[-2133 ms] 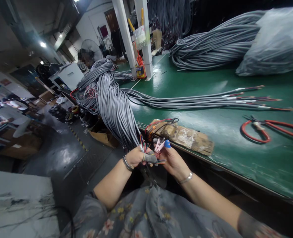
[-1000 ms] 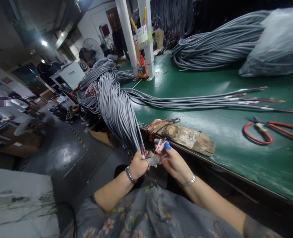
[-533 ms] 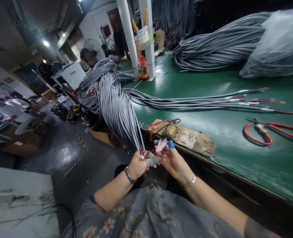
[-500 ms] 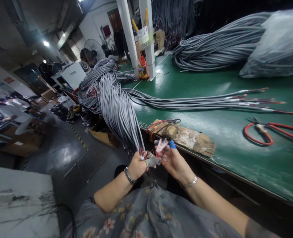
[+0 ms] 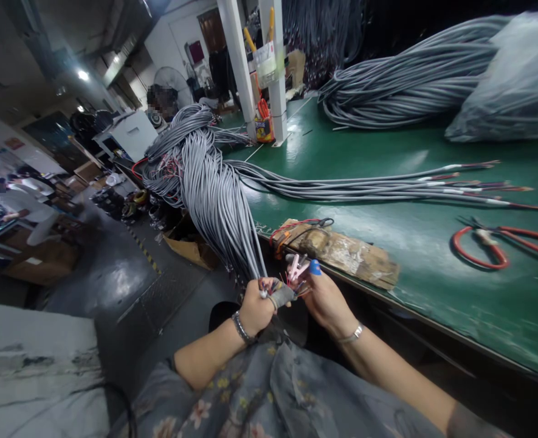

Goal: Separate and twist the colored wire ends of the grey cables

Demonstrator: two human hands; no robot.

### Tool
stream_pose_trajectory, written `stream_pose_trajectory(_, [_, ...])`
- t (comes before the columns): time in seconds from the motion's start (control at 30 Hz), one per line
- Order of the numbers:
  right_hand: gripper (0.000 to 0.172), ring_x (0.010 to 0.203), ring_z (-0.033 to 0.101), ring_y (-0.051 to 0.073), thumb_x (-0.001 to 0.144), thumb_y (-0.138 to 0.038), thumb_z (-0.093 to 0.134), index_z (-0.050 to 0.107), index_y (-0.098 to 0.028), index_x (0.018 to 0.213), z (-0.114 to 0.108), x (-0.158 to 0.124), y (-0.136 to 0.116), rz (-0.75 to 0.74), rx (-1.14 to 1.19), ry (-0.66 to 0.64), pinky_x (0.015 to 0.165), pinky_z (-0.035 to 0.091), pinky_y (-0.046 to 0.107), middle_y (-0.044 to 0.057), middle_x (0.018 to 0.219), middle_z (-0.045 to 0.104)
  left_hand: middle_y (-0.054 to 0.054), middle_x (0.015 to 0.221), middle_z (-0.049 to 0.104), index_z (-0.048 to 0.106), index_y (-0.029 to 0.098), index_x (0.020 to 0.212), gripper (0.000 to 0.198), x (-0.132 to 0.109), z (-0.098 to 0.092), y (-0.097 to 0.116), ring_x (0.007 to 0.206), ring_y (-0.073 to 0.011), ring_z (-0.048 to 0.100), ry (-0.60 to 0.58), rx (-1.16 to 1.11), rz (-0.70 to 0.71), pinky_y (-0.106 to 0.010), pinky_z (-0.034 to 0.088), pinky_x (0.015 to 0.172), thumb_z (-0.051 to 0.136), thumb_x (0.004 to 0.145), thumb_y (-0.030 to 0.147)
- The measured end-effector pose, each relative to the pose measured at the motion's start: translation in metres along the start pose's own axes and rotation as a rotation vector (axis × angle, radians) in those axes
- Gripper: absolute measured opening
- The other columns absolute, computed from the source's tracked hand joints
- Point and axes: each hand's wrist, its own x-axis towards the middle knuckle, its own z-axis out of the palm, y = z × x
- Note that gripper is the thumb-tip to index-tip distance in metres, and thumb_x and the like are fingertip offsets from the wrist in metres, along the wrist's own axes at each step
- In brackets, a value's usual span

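Note:
My left hand (image 5: 256,306) is closed around the end of a grey cable (image 5: 282,296), where thin coloured wires (image 5: 275,285) fan out of the sheath. Close to its right, my right hand (image 5: 326,298) has a blue wrap on the thumb and curled fingers. A small pale pink V-shaped piece (image 5: 298,267) sticks up from those fingers; its exact kind is unclear. The wire tips reach the right fingers, which partly hide them. From the left hand, cable runs up into a thick grey cable bundle (image 5: 214,194) draped over the table edge.
On the green table (image 5: 414,237) lie a worn wooden board (image 5: 351,252) with red and black leads, red-handled pliers (image 5: 481,246), and cables with stripped ends (image 5: 364,191). Behind are a coiled cable bundle (image 5: 405,79), a plastic bag (image 5: 510,85) and white posts (image 5: 275,85). Other people sit far left.
My right hand has turned slightly, its thumb moving in towards the fingers. The pink piece now shows a clearer V shape. My left hand still grips the cable, shifted slightly right.

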Motion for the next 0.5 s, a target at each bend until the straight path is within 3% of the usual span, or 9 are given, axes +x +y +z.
stream_pose_trajectory(0.13, [0.053, 0.055, 0.054, 0.017, 0.061, -0.07, 0.073, 0.073, -0.021, 0.08, 0.001, 0.004, 0.002, 0.079, 0.074, -0.004, 0.048, 0.046, 0.03, 0.001, 0.061, 0.063, -0.001, 0.05, 0.056, 0.064, 0.013, 0.058, 0.051, 0.003, -0.001, -0.008, 0.041, -0.0062, 0.038, -0.007, -0.01, 0.017, -0.022, 0.029, 0.043, 0.068, 0.072, 0.062])
stream_pose_trajectory(0.23, [0.05, 0.056, 0.057, 0.016, 0.056, -0.065, 0.08, 0.073, -0.021, 0.079, 0.003, 0.008, 0.001, 0.12, 0.147, 0.012, 0.053, 0.05, 0.03, 0.0, 0.064, 0.066, 0.001, 0.045, 0.05, 0.063, 0.013, 0.057, 0.05, 0.003, -0.001, -0.01, 0.041, -0.0065, 0.038, -0.013, 0.001, 0.041, -0.022, 0.028, 0.044, 0.067, 0.073, 0.06])
stream_pose_trajectory(0.37, [0.041, 0.06, 0.06, 0.015, 0.059, -0.059, 0.082, 0.073, -0.023, 0.077, 0.002, 0.01, 0.003, 0.105, 0.168, 0.047, 0.058, 0.052, 0.03, 0.0, 0.07, 0.07, 0.002, 0.043, 0.047, 0.061, 0.014, 0.055, 0.049, 0.001, -0.002, -0.007, 0.041, -0.0069, 0.038, -0.021, 0.018, 0.046, -0.022, 0.029, 0.045, 0.069, 0.072, 0.059])
stream_pose_trajectory(0.5, [0.048, 0.062, 0.06, 0.016, 0.061, -0.068, 0.075, 0.073, -0.023, 0.078, 0.001, 0.008, 0.003, 0.113, 0.169, 0.04, 0.062, 0.053, 0.031, 0.001, 0.071, 0.07, 0.002, 0.043, 0.047, 0.061, 0.014, 0.054, 0.051, -0.002, -0.004, 0.001, 0.041, -0.0071, 0.037, -0.014, 0.034, 0.032, -0.023, 0.029, 0.045, 0.069, 0.069, 0.062])
